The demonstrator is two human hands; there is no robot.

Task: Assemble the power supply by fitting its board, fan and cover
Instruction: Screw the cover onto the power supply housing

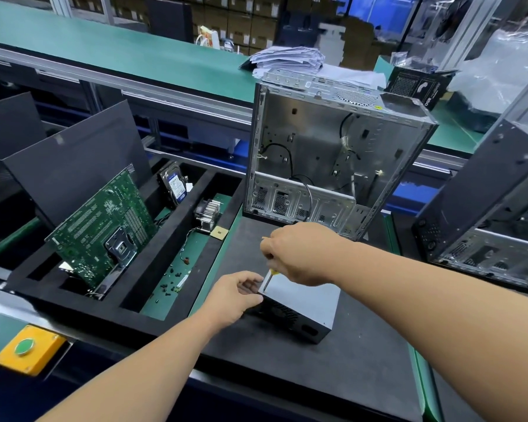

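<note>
The supply (pixel 299 306) sits closed on the tabletop (pixel 363 360), cover on. Left hand (pixel 238 295) grips its corner; right hand (pixel 296 254) grips a screwdriver (pixel 268 280) there. Likely only screws remain.

Bright even overhead light, soft shadows, slight glare on metal; wide-angle bending at edges, background soft.

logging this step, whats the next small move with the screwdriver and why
Probably turn the screwdriver to drive the corner screw: the right hand holds it tip-down at the supply's top left corner, and the left hand steadies that corner.
</note>
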